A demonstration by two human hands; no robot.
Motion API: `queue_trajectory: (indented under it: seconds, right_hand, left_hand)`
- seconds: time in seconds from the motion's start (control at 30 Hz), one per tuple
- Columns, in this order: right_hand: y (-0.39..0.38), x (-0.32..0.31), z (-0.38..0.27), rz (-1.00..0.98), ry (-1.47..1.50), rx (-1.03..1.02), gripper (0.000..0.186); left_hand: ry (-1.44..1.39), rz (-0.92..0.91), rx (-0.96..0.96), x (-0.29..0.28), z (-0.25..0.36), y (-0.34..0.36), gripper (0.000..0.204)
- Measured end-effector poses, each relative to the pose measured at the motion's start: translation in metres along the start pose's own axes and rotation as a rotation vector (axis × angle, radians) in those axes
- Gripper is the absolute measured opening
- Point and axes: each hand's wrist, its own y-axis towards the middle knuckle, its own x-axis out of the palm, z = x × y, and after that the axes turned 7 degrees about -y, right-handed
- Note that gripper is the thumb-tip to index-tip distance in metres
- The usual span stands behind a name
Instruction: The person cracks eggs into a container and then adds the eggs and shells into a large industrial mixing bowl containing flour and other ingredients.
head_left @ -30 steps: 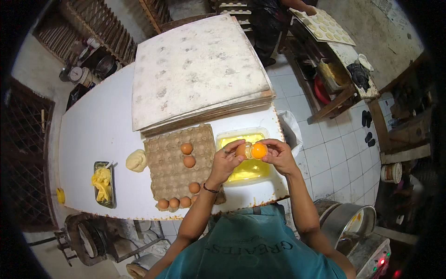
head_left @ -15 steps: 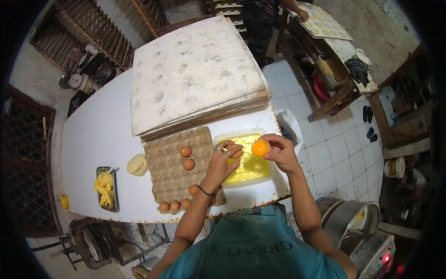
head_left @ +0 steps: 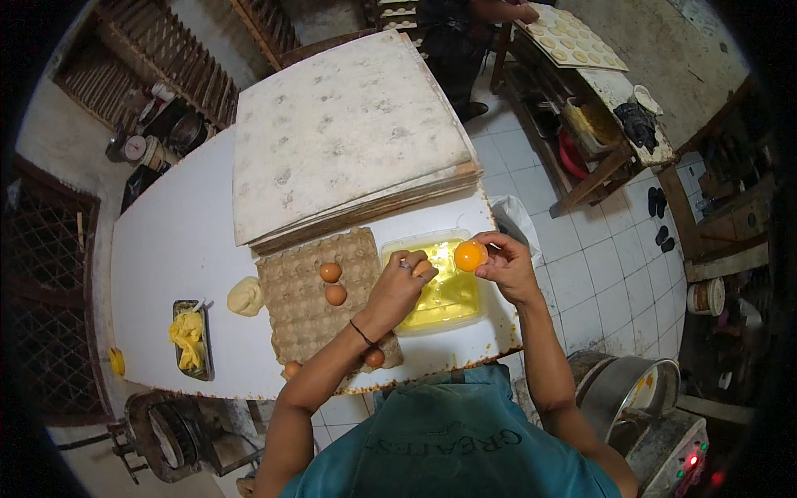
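My right hand (head_left: 508, 270) is closed on an eggshell half that holds a whole orange yolk (head_left: 471, 256). Beside it, my left hand (head_left: 394, 292) has its fingers curled round a brown eggshell piece (head_left: 424, 269), which they partly hide. Both hands are above a clear plastic tub (head_left: 471, 322) with yellowish egg white in it. To the left lies a cardboard egg tray (head_left: 292, 282). Two brown eggs (head_left: 335, 295) sit near its middle, another egg (head_left: 374, 357) at its near right corner, and part of one more (head_left: 292, 368) shows beside my left forearm.
A tall stack of floury boards (head_left: 349, 124) stands behind the tray. Left of the tray are a dough ball (head_left: 245, 296) and a small pan (head_left: 205, 357) with yellow fat. At the far right table, another person works by a tray of dough rounds (head_left: 573, 37). A mixer bowl (head_left: 639, 398) stands low right.
My left hand has turned over and drawn slightly left and down, its forearm now covering eggs in the tray's near row. My right hand has shifted slightly up and right with the yolk.
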Motion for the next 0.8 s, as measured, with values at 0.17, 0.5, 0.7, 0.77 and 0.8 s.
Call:
queue_trajectory:
  seconds: [0.17,0.5,0.7,0.77,0.8]
  right_hand:
    - [-0.003,-0.004,-0.003,0.009,-0.022,-0.075,0.044]
    - [-0.013,0.018,-0.021,0.010,-0.066,-0.132,0.043]
    - [-0.017,0.025,-0.033,-0.011,-0.114,-0.153,0.042]
    - [-0.016,0.027,-0.035,-0.007,-0.130,-0.144,0.043]
    - [-0.016,0.028,-0.035,-0.005,-0.137,-0.140,0.043]
  left_hand:
    - [-0.537,0.141,-0.167,-0.026,0.009,0.003,0.031]
    - [-1.331,0.377,-0.051,-0.025,0.032,-0.009,0.040]
    - [-0.769,0.397,0.161,-0.032,0.034,-0.003,0.044]
    - [-0.813,0.376,0.184,-0.031,0.032,-0.004,0.040]
    - [-0.775,0.378,0.202,-0.032,0.033,-0.003,0.040]
